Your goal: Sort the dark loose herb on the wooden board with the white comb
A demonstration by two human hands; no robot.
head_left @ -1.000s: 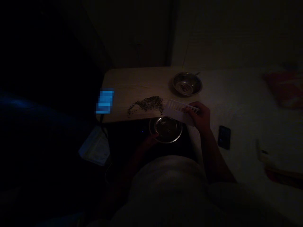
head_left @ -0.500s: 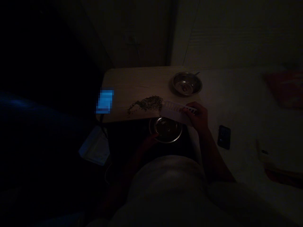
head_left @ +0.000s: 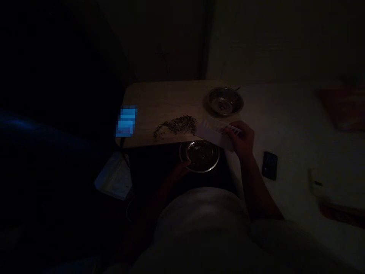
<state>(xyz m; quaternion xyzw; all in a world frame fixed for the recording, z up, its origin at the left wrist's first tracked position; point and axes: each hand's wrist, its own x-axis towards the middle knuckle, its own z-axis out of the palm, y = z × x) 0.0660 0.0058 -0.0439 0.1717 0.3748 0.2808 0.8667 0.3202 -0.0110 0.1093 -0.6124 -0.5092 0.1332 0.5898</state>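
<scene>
Dark bits (head_left: 184, 125), lots of tiny ones! Where do they lie?

On the tabletop (head_left: 159, 97), close to its near edge. They make a messy heap, with a thin tail that bends toward the left edge.

What is the right hand (head_left: 243, 140) doing?

It pinches a flat white piece with slots (head_left: 212, 137), with the thumb on top. The white piece slants over the near edge, toward the right side. Its far end is just beside the heap. I can't tell if they touch.

And the left hand (head_left: 182, 167)?

It is down below the near edge, at the rim of a shiny low bowl (head_left: 203, 171). One finger or thumb shows on the rim. It is too dark, so I can't tell how tight the hand is.

Is anything in that bowl?

Something dark, maybe, but I can't see it well.

What else is on the tabletop?

Another metal bowl (head_left: 236, 107) sits near the far right corner, and a thin handle (head_left: 237, 88) pokes up past its rim. A blurry blue glow (head_left: 127, 121) is at the left edge.

What about off to the right?

A black phone (head_left: 269, 166) lies on a pale sheet (head_left: 291, 144). Farther away there is a red thing (head_left: 345, 108).
</scene>
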